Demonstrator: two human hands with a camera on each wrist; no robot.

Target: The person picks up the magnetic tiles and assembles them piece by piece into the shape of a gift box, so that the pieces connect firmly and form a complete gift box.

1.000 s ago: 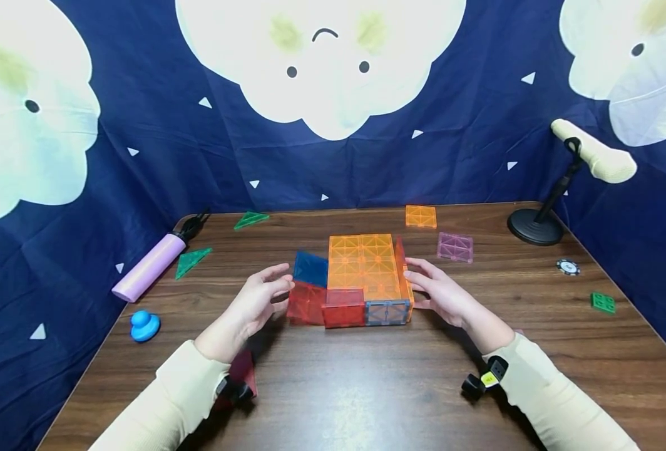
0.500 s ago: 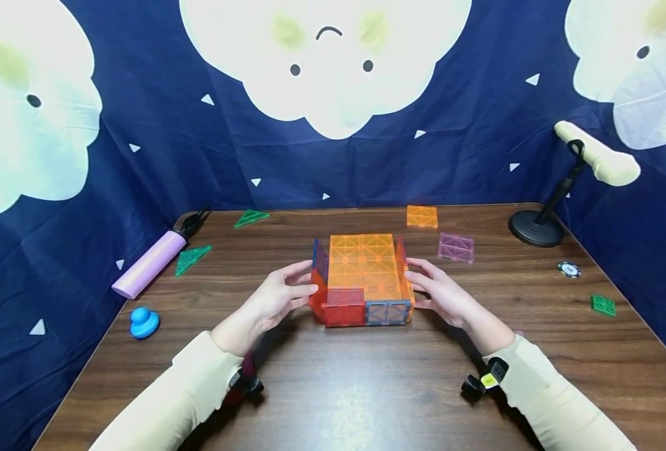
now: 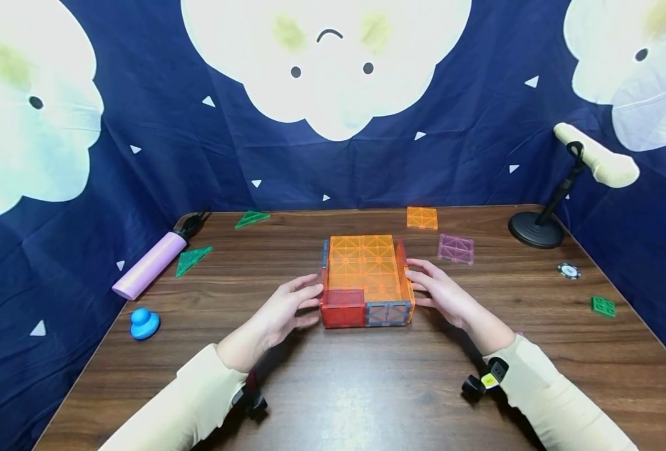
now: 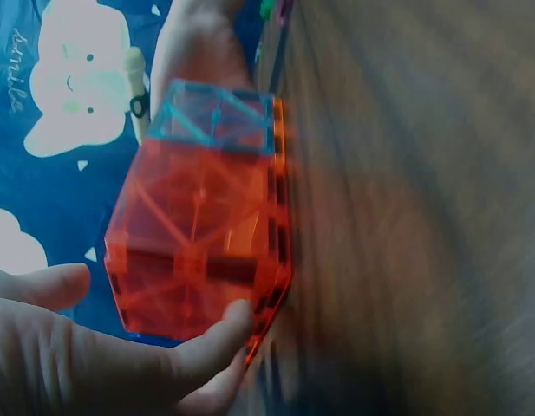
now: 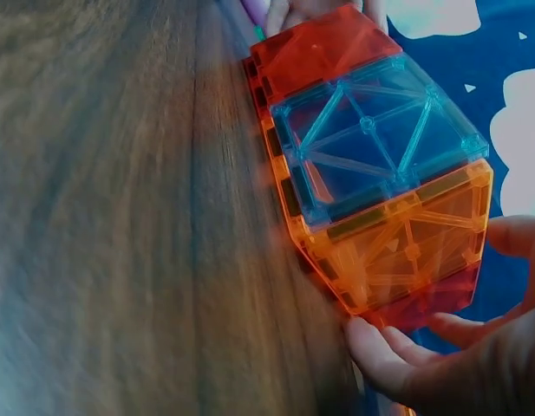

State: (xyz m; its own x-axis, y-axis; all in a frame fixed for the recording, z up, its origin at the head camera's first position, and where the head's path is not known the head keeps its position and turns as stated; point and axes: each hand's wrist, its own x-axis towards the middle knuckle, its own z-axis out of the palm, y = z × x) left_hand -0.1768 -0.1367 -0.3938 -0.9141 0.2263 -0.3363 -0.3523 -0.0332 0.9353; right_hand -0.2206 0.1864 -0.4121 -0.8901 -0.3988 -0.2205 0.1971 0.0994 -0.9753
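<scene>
The wooden bench (image 3: 367,388) runs wide under a dark blue cloud-print backdrop (image 3: 158,125), and near its middle stands the tile box (image 3: 365,280), a low tray of translucent magnetic tiles: orange floor, upright walls on the left, right and near sides, the near wall made of a red and a blue tile. By the look of it the box is well along, with its side walls standing, and no lid is on it; whether a far wall is up I cannot tell. The left hand (image 3: 281,312) lies against the box's left wall with fingers fairly straight, thumb and fingertips touching it in the left wrist view; the right hand (image 3: 444,293) rests likewise flat against the right wall, so the two hands press the box between them rather than grip it. Spare pieces lie apart on the far side: an orange square tile (image 3: 422,217), a purple square tile (image 3: 455,247), and two green triangle tiles (image 3: 193,259) to the far left beside a lilac tube (image 3: 148,265). A black stand (image 3: 537,225) sits far right, a blue knob (image 3: 144,324) near the left edge. Open bench lies near the person and on both sides of the box.
</scene>
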